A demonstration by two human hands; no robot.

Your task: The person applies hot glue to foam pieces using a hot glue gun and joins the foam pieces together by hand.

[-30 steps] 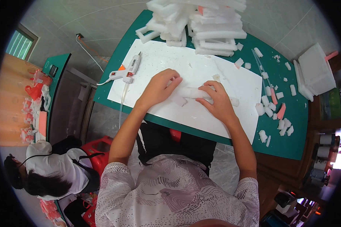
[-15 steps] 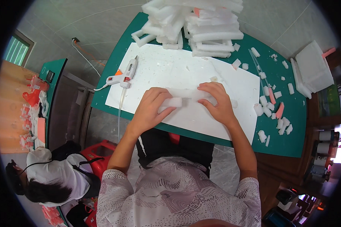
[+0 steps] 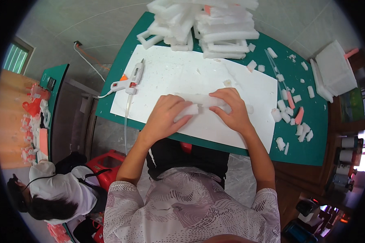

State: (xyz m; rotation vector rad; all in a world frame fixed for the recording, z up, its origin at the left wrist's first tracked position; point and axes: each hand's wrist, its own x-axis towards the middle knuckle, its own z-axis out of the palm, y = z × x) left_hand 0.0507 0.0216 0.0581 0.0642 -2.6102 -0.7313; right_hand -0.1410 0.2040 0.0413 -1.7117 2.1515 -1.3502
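Observation:
My left hand (image 3: 166, 116) is closed round a short white foam block (image 3: 188, 111), fingers above and thumb below. The block's free end points right, slightly tilted up. Behind it, a longer white foam strip (image 3: 198, 99) lies across the white board (image 3: 162, 73). My right hand (image 3: 230, 108) grips this strip between fingers and thumb near its right part. The block's end sits close in front of the strip; whether they touch I cannot tell. My left fingertips cover the strip's left part.
A white glue gun (image 3: 130, 83) lies left on the board, its cord running off the green table (image 3: 304, 150). Frame-shaped foam pieces are stacked (image 3: 227, 36) at the back. Foam scraps (image 3: 285, 116) litter the right side. At lower left a person (image 3: 65, 190) bends over.
The short block in my left hand has tilted, its free end turning upward and moving slightly right toward my right hand. My right hand keeps its grip on the strip.

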